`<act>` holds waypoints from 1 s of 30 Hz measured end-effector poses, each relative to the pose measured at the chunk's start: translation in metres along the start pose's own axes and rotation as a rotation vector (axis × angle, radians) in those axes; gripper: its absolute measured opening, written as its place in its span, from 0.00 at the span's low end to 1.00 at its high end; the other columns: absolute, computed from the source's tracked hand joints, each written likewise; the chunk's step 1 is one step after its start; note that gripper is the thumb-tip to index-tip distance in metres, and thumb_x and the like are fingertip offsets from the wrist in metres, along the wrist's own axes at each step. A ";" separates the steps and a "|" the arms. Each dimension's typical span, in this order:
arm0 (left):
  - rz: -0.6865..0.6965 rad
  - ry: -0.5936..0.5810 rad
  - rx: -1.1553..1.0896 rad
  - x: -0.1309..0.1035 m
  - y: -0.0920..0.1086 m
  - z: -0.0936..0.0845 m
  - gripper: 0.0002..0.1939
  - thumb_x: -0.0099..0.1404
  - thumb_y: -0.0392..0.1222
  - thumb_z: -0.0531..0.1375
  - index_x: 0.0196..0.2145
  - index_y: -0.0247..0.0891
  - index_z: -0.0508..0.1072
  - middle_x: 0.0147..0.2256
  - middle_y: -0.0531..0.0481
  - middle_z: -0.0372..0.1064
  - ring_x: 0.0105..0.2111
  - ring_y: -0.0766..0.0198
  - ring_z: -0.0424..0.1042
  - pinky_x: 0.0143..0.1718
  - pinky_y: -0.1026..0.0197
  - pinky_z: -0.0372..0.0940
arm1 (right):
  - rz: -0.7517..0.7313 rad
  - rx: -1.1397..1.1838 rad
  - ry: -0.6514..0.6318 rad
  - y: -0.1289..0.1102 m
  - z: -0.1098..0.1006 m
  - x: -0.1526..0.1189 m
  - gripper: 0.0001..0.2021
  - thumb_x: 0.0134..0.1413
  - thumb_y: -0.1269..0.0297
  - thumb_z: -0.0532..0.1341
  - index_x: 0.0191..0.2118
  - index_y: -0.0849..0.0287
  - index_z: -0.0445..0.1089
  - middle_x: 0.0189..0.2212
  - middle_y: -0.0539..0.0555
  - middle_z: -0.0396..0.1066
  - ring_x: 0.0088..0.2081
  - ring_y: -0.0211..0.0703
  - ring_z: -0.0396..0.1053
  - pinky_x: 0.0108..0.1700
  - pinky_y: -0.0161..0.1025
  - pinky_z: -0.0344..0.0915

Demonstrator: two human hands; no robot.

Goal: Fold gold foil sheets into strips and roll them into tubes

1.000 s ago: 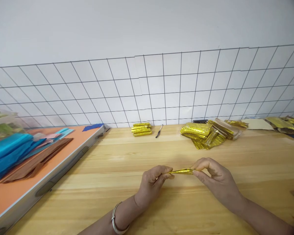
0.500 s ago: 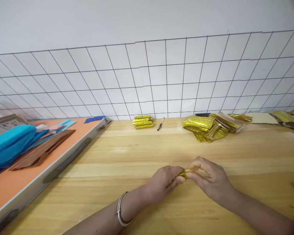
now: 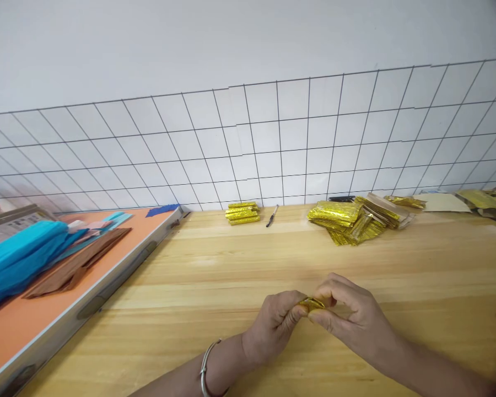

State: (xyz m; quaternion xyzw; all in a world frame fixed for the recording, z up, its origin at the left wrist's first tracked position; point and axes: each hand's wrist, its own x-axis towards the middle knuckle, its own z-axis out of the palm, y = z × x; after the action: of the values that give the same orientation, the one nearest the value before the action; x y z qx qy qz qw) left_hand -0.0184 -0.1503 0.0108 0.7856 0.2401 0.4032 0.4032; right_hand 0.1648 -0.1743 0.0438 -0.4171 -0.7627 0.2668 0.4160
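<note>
Between my two hands, above the wooden table, is a small folded piece of shiny gold foil paper (image 3: 313, 304). My left hand (image 3: 275, 322), with a silver bangle (image 3: 205, 366) on its wrist, pinches the left end of the piece between thumb and fingers. At the other end, the thumb and bent fingers of my right hand (image 3: 349, 309) grip the foil. Part of it is hidden by the fingertips. Farther back lie a small stack of gold foil rolls (image 3: 242, 213) and a larger pile of flat gold foil pieces (image 3: 339, 214).
A pen (image 3: 272, 216) lies beside the rolls near the tiled wall (image 3: 293, 132). On the left, an orange-topped board (image 3: 107, 259) carries blue paper (image 3: 28, 242) and a brown strip (image 3: 78, 264). A beige card (image 3: 442, 202) rests at the back right.
Both hands sit slightly lower in view, and more of the gold foil shows between them. The right fingers have shifted on the foil. The whole scene has dropped a little as the camera tilted.
</note>
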 end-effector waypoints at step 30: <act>0.100 -0.159 0.720 0.006 -0.043 -0.033 0.12 0.68 0.36 0.48 0.46 0.37 0.67 0.38 0.47 0.73 0.35 0.64 0.71 0.37 0.63 0.64 | -0.204 -0.298 -0.023 0.055 -0.006 0.010 0.07 0.59 0.66 0.55 0.33 0.58 0.69 0.27 0.51 0.67 0.32 0.39 0.64 0.35 0.37 0.61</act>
State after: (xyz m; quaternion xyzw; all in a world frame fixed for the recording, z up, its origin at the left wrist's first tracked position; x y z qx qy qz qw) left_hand -0.0448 -0.1076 -0.0106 0.9167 0.2961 0.2499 0.0982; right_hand 0.1901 -0.1374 0.0098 -0.3917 -0.8368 0.1121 0.3657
